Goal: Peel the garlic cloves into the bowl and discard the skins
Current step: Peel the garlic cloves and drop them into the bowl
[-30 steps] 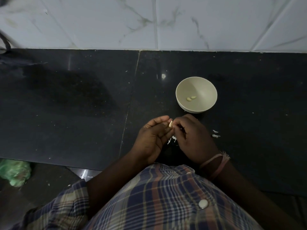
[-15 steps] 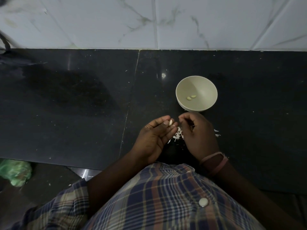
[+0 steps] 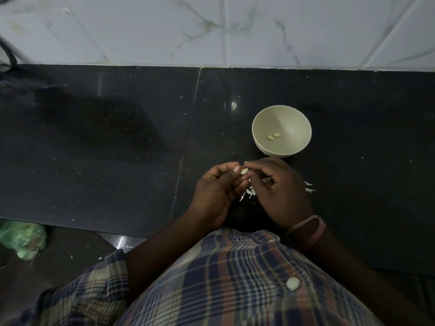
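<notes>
My left hand [image 3: 217,194] pinches a small pale garlic clove [image 3: 244,171] between thumb and fingertips, just above the black counter. My right hand [image 3: 281,191] meets it from the right, its fingertips touching the same clove. A cream bowl [image 3: 301,147] stands just beyond my hands and holds two peeled cloves [image 3: 273,136]. White skin scraps [image 3: 249,194] lie on the counter under and between my hands, with more scraps [image 3: 309,187] to the right of my right hand.
The black stone counter [image 3: 117,161] runs left and right, with a seam [image 3: 186,147] down it. A white marbled tile wall [image 3: 211,29] backs it. A green plastic bag [image 3: 22,238] lies on the floor at the lower left.
My right hand drew apart from the clove half a second ago, baring the skin scraps, and has now come back so its fingertips meet the clove in my left hand.
</notes>
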Demonstrator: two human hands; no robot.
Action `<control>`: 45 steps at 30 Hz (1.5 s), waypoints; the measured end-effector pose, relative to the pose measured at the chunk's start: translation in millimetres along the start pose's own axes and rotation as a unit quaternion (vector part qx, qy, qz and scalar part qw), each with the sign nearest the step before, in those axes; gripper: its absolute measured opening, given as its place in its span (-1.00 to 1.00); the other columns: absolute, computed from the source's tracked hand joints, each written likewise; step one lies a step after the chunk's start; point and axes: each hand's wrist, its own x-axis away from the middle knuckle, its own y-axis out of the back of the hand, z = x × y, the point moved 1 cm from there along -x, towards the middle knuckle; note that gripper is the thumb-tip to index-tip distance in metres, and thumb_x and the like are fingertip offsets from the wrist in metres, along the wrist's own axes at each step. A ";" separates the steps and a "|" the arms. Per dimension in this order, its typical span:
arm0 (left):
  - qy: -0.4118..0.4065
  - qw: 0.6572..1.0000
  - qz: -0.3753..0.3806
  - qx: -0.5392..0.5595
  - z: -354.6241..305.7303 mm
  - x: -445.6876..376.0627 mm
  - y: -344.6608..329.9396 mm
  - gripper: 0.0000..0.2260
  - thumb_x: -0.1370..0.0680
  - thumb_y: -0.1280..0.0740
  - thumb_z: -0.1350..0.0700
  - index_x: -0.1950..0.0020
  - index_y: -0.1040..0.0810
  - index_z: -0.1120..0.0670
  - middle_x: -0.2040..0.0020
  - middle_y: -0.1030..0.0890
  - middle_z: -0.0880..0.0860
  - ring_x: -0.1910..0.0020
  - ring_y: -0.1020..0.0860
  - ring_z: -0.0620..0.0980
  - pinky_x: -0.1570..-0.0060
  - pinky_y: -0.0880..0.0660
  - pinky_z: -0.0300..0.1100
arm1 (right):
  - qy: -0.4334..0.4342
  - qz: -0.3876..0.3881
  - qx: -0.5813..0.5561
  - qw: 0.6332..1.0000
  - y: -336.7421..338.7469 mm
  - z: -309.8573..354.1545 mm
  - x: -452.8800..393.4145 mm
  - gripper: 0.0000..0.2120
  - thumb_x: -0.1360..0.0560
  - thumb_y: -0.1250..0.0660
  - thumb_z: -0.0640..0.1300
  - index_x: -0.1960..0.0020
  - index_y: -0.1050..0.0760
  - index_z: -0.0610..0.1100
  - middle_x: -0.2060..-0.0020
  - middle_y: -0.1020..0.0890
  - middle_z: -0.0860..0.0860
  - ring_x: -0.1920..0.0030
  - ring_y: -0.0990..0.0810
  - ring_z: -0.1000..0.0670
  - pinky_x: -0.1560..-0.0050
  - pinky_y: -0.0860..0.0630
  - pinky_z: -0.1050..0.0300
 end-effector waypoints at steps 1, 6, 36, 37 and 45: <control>-0.004 1.000 -0.002 -0.003 -0.4 0.3 -0.1 -0.94 -0.59 -0.32 0.29 -0.01 -0.58 0.19 0.12 -0.72 0.12 0.16 -0.71 -0.03 0.17 -0.63 -0.24 | 0.007 0.002 0.005 1.000 -0.5 0.8 -0.4 -0.82 -0.54 -0.42 -0.25 -0.12 -0.67 -0.13 0.00 -0.65 0.02 0.02 -0.62 0.14 -0.01 -0.56 0.30; -0.025 0.999 -0.005 -0.020 -1.1 0.8 1.5 -0.93 -0.59 -0.31 0.29 0.00 -0.59 0.20 0.18 -0.70 0.10 0.21 -0.69 -0.07 0.19 -0.62 -0.27 | 0.016 0.004 0.011 1.000 -2.0 2.9 -1.6 -0.93 -0.52 -0.44 -0.24 0.01 -0.67 -0.16 0.10 -0.65 0.00 0.12 -0.61 0.12 0.07 -0.54 0.26; -0.056 0.991 0.018 -0.118 -1.4 6.1 4.1 -0.81 -0.36 -0.48 0.22 0.03 -0.68 0.16 0.11 -0.72 0.17 0.19 -0.67 0.01 0.05 -0.60 -0.11 | -0.065 0.090 -0.019 0.994 10.1 6.3 -12.6 -0.92 -0.43 -0.45 -0.26 0.19 -0.64 -0.10 0.38 -0.62 0.07 0.39 -0.61 0.09 0.33 -0.51 0.28; -0.056 0.991 0.020 -0.118 -1.8 6.4 4.2 -0.80 -0.37 -0.47 0.23 0.02 -0.67 0.18 0.10 -0.72 0.17 0.18 -0.68 0.00 0.04 -0.61 -0.12 | -0.070 0.092 -0.021 0.993 10.1 6.5 -12.4 -0.93 -0.43 -0.45 -0.26 0.19 -0.64 -0.11 0.38 -0.62 0.07 0.40 -0.61 0.10 0.34 -0.50 0.29; -0.031 0.992 0.038 -0.120 -0.7 10.8 4.3 -0.87 -0.54 -0.36 0.36 -0.06 -0.64 0.25 0.10 -0.73 0.14 0.16 -0.70 -0.04 0.15 -0.61 -0.25 | -0.143 0.104 -0.053 0.983 9.7 3.0 -8.0 -0.94 -0.46 -0.43 -0.23 0.18 -0.61 -0.12 0.44 -0.60 0.05 0.50 -0.53 0.15 0.41 -0.44 0.31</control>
